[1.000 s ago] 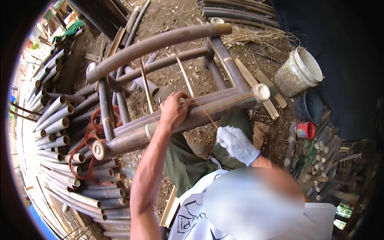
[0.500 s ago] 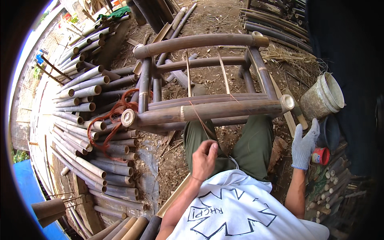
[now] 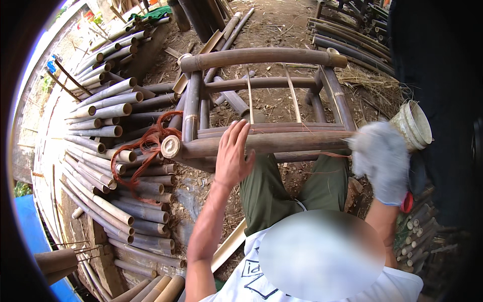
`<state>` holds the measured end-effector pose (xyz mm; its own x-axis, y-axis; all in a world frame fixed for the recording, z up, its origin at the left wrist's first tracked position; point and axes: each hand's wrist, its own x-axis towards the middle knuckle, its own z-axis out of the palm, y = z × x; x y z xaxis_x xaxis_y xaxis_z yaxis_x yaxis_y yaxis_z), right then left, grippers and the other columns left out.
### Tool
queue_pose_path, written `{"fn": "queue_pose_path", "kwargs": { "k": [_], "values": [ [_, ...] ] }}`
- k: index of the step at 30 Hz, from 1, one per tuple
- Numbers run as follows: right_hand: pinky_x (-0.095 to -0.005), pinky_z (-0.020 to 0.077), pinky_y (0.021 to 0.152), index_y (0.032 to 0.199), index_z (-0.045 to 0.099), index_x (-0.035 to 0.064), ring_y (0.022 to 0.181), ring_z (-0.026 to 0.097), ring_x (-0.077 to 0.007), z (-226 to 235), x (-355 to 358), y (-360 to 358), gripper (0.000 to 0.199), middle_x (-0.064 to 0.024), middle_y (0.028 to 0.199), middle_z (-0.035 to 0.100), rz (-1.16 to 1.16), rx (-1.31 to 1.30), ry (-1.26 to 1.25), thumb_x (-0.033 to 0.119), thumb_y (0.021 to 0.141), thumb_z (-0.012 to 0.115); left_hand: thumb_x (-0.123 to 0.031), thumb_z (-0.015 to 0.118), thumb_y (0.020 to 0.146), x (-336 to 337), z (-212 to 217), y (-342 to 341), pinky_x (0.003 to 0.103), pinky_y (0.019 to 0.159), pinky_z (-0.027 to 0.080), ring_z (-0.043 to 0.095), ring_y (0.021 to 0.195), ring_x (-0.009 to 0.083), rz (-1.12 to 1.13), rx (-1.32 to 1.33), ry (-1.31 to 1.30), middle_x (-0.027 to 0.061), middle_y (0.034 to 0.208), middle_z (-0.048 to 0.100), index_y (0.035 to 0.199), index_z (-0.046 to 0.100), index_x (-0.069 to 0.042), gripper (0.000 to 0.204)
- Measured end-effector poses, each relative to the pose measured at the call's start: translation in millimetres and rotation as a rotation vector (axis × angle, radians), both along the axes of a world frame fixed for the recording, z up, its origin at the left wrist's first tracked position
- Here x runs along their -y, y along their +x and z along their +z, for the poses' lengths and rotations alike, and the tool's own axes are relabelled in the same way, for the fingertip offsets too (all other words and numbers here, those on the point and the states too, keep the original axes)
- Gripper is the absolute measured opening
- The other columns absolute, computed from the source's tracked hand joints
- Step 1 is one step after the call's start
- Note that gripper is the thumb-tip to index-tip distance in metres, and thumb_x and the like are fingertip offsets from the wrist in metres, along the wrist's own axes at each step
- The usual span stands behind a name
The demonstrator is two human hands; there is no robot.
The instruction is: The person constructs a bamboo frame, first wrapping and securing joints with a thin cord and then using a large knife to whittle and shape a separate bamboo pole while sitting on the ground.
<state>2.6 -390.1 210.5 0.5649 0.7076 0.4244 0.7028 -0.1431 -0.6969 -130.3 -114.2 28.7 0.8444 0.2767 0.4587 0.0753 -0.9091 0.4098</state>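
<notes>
A low bamboo frame [image 3: 282,143] lies across my knees, its near thick pole running left to right. My left hand [image 3: 233,156], bare, rests against that pole left of its middle, fingers stretched out and holding nothing. My right hand [image 3: 381,161], in a grey knit glove, is at the pole's right end and covers it. Motion smears its fingers, so any grip is hidden. A thin reddish strip [image 3: 332,154] hangs below the pole near the glove. Two pale thin sticks [image 3: 293,95] span the frame from front to back.
Stacked bamboo poles [image 3: 110,126] fill the left side, with a tangle of orange-red strips [image 3: 146,151] over their ends. At right stand a dirty white bucket [image 3: 413,123] and a partly hidden red container [image 3: 406,203]. More poles [image 3: 352,45] lie at the back right.
My left hand has moved up from my lap to the near pole, and its fingers have opened. My gloved right hand has swung up and inward to the pole's right end.
</notes>
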Motion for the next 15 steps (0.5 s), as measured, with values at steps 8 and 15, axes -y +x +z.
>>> {"fn": "queue_pose_path", "kwargs": {
  "k": [8,15],
  "values": [
    [-0.0342,0.0424,0.068,0.099,0.054,0.0008,0.071,0.051,-0.0187,62.2,245.2,24.3,0.023,-0.0082,0.081,0.053,-0.241,-0.121,0.595,0.022,0.105,0.049,-0.025,0.073,0.086,-19.0,-10.9,53.9,0.039,0.084,0.051,0.063,0.089,0.0261,-0.535,0.007,0.063,0.0063,0.089,0.062,0.087,0.066,-0.009,0.018],
    [-0.0377,0.0469,0.095,0.11,0.071,0.0003,0.103,0.064,-0.029,-4.7,301.9,69.6,0.037,-0.0149,0.111,0.069,-1.411,0.431,-0.545,0.034,0.097,0.063,-0.021,0.071,0.077,49.5,46.5,10.0,0.036,0.068,0.05,0.059,0.073,0.0221,-0.879,0.022,-0.057,0.0041,0.074,0.055,0.072,0.058,-0.01,0.017]
  ]
}}
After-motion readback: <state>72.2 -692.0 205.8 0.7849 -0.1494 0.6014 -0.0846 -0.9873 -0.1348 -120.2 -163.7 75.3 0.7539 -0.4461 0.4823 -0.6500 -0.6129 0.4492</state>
